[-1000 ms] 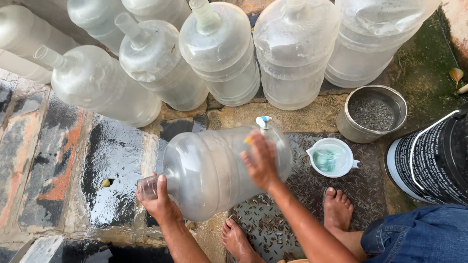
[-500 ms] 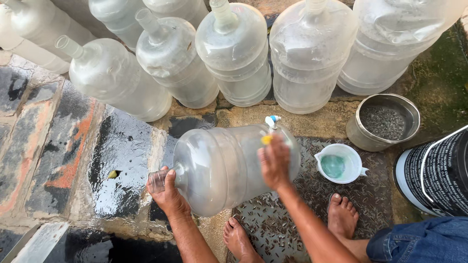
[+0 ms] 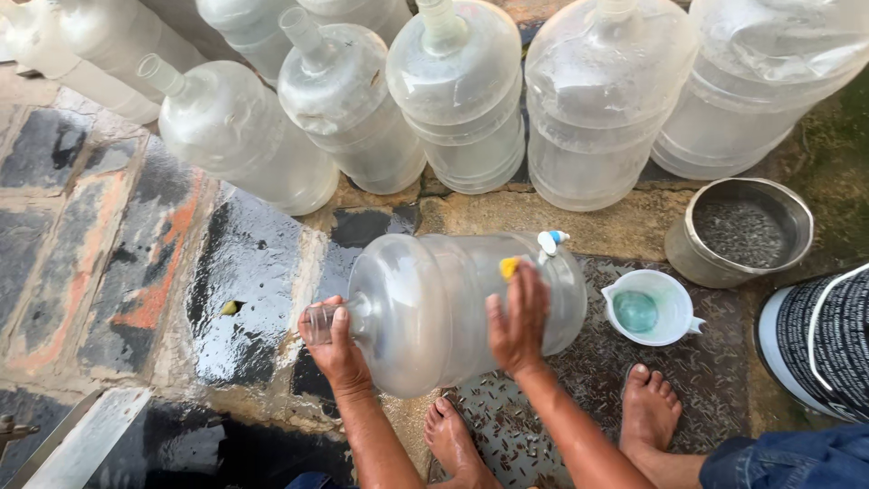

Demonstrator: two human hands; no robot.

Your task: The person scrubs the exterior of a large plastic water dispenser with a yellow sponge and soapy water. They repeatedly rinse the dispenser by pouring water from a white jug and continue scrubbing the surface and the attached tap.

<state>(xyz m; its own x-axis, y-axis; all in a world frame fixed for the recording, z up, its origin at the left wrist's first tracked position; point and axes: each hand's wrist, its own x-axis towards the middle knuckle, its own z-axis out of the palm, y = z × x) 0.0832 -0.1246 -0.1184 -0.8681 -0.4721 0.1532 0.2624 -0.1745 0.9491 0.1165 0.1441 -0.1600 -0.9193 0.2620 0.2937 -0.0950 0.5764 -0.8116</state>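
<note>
A large clear plastic water jug lies on its side on the wet ground in front of me, neck pointing left. My left hand grips its neck and mouth. My right hand presses on the jug's body near the base, with a yellow sponge-like piece at its fingertips. A small white and blue tap sticks out near the jug's bottom. My bare feet rest on the grit-strewn ground below the jug.
Several empty clear jugs stand in a row behind. A metal pot with dark grit and a white cup with green liquid sit at the right. A dark round container is at far right. Wet paving lies left.
The view has shifted slightly and the jug sits a little further right and lower in frame. My right hand has slid along the jug's side; the left stays on the neck.
</note>
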